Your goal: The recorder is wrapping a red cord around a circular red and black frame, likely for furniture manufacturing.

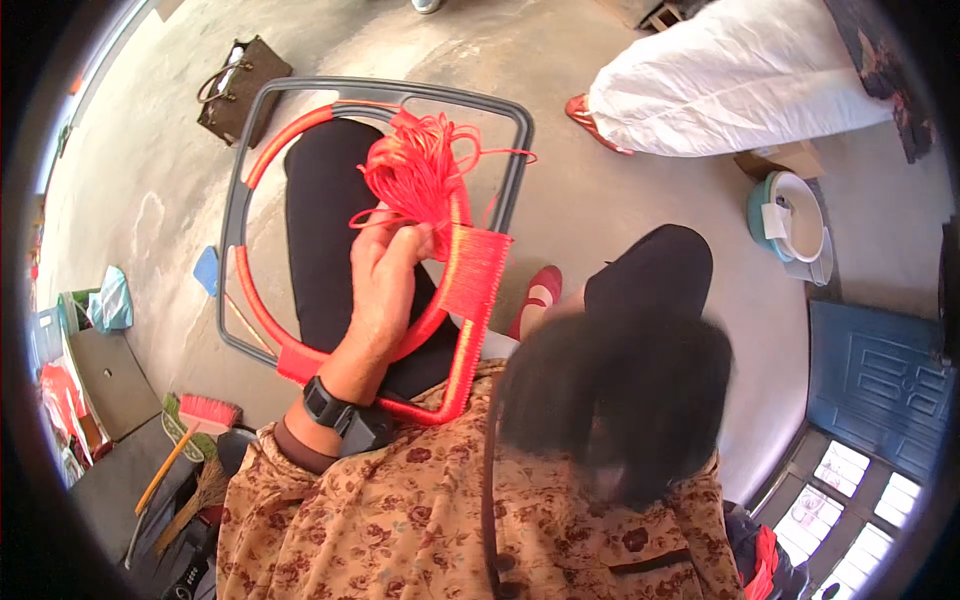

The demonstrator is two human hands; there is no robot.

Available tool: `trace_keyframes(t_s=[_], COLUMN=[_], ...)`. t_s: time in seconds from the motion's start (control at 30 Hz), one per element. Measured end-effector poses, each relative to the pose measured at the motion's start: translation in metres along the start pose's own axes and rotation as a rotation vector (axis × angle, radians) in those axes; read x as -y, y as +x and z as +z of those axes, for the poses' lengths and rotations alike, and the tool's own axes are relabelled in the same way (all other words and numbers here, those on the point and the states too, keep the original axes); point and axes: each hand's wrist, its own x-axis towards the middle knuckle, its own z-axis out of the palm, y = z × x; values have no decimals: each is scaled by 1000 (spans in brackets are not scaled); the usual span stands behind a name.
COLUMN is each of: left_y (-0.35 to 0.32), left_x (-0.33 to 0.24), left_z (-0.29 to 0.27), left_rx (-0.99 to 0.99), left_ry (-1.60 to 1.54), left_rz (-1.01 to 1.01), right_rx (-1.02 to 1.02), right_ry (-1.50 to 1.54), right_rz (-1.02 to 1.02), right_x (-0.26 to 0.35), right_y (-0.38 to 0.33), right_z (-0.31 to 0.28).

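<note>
On my lap lies a dark grey rounded-square frame (231,215) with a ring (262,296) inside it. Red cord is wrapped tightly round parts of the ring and along the frame's right and near sides. A wide red wrapped band (478,272) joins ring and frame at the right. My left hand (385,270) is closed, thumb against fingers, on the lower end of a looped bundle of red cord (412,165) at the ring's right side. Loose strands trail from the bundle. My right hand does not show; a dark blurred shape (620,400) covers the area right of my lap.
A brown handbag (245,90) stands on the floor at the far left. A person in white trousers (730,80) is at the far right, near a tub (795,215). A red-bristled broom (205,412) lies at the left, and a blue door (880,375) is at the right.
</note>
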Motion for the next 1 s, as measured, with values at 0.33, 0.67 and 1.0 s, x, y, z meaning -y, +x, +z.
trace_keyframes(t_s=[0.33,0.67,1.0], left_y=[3,2,-2], left_x=[7,2,-2], left_z=[9,4,8], left_rx=[93,145,87], left_ry=[103,90,163], left_rz=[-33,-184,-16], right_rx=[-389,-618,-946], right_ry=[-447,-292,636], right_rz=[810,594,160], right_x=[-100,-80,33], right_y=[-62,-74,-173], right_z=[-67,-76,-141])
